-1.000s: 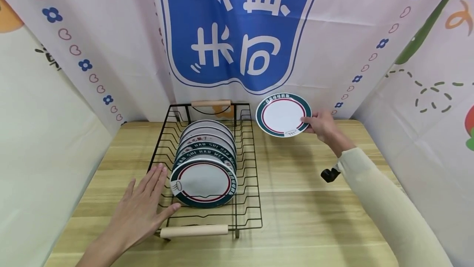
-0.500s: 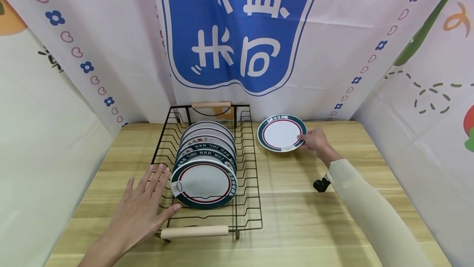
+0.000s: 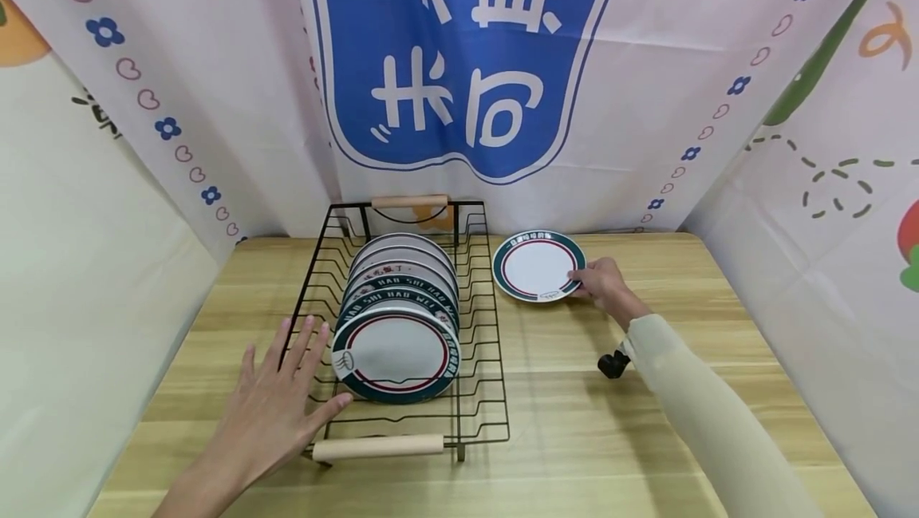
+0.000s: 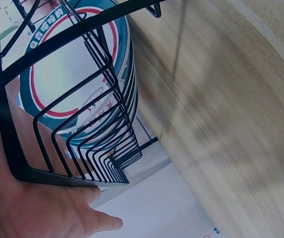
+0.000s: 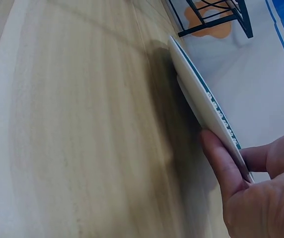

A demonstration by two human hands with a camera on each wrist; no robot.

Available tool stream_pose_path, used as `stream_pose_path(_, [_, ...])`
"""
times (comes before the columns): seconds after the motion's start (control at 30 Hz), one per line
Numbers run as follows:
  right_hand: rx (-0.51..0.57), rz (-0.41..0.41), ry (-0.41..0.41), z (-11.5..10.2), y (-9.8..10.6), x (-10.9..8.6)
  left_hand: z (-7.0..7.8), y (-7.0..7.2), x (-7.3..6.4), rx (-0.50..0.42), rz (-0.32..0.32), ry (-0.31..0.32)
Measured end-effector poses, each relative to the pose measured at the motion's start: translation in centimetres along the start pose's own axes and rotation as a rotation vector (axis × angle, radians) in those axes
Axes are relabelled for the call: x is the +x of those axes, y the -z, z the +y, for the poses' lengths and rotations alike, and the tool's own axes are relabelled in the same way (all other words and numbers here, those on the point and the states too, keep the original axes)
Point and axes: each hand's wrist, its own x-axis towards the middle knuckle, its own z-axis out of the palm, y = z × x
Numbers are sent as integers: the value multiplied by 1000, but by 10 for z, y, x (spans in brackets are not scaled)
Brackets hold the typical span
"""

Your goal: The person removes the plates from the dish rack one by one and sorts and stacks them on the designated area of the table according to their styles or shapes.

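The right hand [image 3: 603,282] is pinching the rim of a plate [image 3: 538,266] between thumb and fingers, holding it over the table [image 3: 567,438], just right of the rack [image 3: 378,447]. The left hand [image 3: 276,402], fingers spread, is touching the rack's left side. Inside, other plates [image 3: 396,350] are standing in a row; behind, a printed cloth [image 3: 646,79] is hanging.

Held plate [image 5: 199,96] face mstly hidden, R wrist cam

Head view from above, forward and down, wrist views close-up and tilted, wire rack [image 3: 409,446] in all three
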Motion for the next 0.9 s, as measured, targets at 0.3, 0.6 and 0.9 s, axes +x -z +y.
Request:
stream_pose_path(0.3, [-62, 55, 2, 4, -6, 0, 1, -1, -2, -15, 0, 5])
stream_pose_path(0.6, [-250, 137, 14, 9, -5, 6, 1, -1, -1, -20, -2, 4])
stream_pose_path(0.9, [-504, 159, 151, 15, -2, 5, 1, -1, 0, -7, 0, 2])
